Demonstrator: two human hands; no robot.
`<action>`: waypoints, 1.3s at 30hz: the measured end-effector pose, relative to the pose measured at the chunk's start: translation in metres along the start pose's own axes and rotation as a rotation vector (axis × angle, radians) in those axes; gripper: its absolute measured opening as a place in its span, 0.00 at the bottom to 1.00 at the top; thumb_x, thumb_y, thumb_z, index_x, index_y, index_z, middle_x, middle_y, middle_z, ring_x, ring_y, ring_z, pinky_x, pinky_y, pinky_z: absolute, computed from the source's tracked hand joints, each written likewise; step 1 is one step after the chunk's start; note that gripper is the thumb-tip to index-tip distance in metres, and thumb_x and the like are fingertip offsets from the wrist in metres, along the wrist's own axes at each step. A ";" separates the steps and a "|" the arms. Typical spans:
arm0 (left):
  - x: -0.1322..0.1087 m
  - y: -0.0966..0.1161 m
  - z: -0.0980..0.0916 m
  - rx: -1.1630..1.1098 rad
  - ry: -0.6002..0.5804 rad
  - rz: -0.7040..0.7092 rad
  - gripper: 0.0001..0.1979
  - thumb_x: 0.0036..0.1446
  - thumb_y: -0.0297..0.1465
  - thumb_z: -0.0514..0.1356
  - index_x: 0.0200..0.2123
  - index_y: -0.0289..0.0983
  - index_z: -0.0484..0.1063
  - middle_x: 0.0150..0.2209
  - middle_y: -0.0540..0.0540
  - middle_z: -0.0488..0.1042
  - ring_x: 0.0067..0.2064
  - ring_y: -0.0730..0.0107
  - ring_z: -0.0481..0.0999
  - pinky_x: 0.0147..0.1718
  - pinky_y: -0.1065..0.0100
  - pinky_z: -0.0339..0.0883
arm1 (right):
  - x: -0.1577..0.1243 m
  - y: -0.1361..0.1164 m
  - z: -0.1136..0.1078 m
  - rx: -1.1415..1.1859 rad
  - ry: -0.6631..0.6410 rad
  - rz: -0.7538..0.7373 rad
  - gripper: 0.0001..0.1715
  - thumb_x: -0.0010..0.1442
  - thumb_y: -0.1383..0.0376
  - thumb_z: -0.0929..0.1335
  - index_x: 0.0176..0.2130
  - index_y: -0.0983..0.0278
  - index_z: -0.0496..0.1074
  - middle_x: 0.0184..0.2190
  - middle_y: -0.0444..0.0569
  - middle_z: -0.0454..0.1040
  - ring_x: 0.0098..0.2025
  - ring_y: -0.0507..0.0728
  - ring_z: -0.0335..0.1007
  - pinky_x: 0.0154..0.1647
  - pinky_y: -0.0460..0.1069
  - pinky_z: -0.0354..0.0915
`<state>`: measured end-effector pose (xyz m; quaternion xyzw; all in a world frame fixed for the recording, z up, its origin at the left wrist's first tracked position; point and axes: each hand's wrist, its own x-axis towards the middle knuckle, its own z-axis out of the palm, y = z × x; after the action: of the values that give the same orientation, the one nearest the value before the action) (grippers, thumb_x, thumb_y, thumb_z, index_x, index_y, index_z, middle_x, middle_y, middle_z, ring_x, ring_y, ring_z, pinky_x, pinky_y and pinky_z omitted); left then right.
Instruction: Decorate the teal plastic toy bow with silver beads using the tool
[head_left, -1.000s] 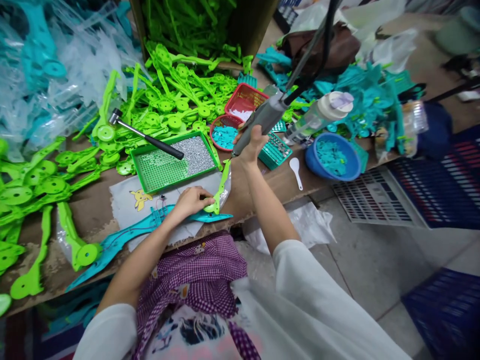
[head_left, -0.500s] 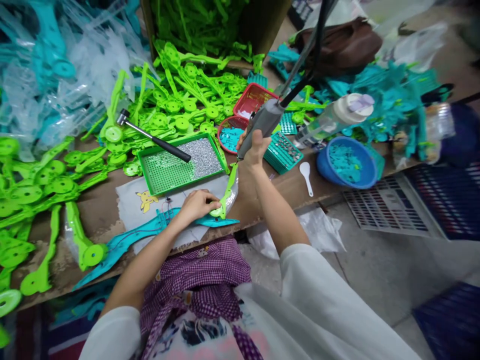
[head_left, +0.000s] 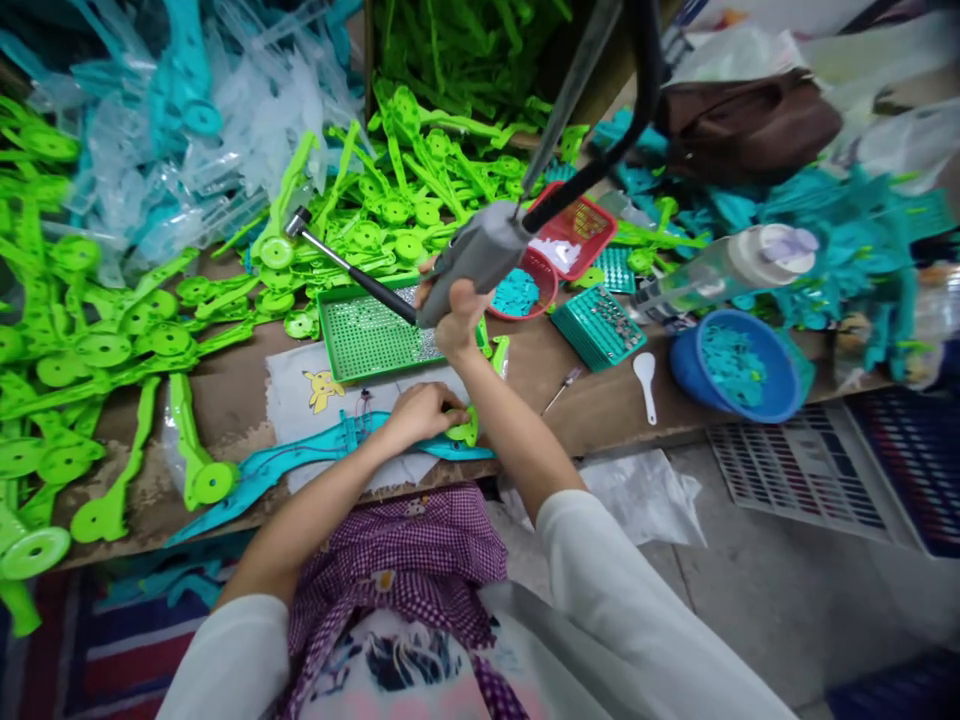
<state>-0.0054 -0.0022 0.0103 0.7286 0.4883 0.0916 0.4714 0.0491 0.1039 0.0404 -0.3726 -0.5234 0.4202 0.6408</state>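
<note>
Your right hand [head_left: 457, 325] is wrapping its fingers around the grey screwdriver [head_left: 484, 250], closed on its body, over the right part of the green tray [head_left: 360, 355]. The screwdriver is slanting: its upper end is pointing to the right, its lower end to the left, towards the tray; its tip is hiding from view. Your left hand [head_left: 424, 412] is keeping its fingers bent together, clamping the round end of the green piece [head_left: 465, 432], on the near side of the tray. The long axis of this piece is running away from you, slightly rightward, its far end lying beside the tray's right corner. Under it, the blue strip [head_left: 300, 455] is stretching left to right.
</note>
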 end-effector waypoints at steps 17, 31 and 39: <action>0.000 -0.002 0.002 0.018 -0.002 0.004 0.13 0.57 0.39 0.62 0.43 0.41 0.82 0.46 0.45 0.81 0.46 0.56 0.78 0.43 0.62 0.69 | 0.021 0.027 0.007 -0.068 -0.032 0.003 0.39 0.55 0.31 0.57 0.38 0.60 0.71 0.25 0.45 0.67 0.30 0.54 0.75 0.23 0.49 0.68; 0.000 -0.003 0.003 0.007 0.000 0.000 0.14 0.58 0.40 0.62 0.43 0.42 0.82 0.46 0.45 0.81 0.46 0.55 0.78 0.44 0.60 0.69 | 0.018 0.030 0.006 -0.108 -0.024 0.023 0.41 0.51 0.29 0.57 0.39 0.59 0.70 0.25 0.45 0.65 0.30 0.55 0.75 0.24 0.49 0.68; 0.001 -0.006 0.004 0.018 0.009 0.031 0.13 0.59 0.38 0.62 0.42 0.41 0.82 0.43 0.44 0.80 0.44 0.58 0.77 0.43 0.61 0.68 | 0.016 -0.036 -0.022 0.014 0.160 -0.028 0.40 0.47 0.26 0.56 0.31 0.56 0.65 0.22 0.41 0.61 0.19 0.51 0.63 0.19 0.50 0.63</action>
<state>-0.0064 -0.0028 0.0028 0.7400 0.4800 0.0976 0.4610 0.0773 0.1051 0.0752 -0.3933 -0.4727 0.3836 0.6890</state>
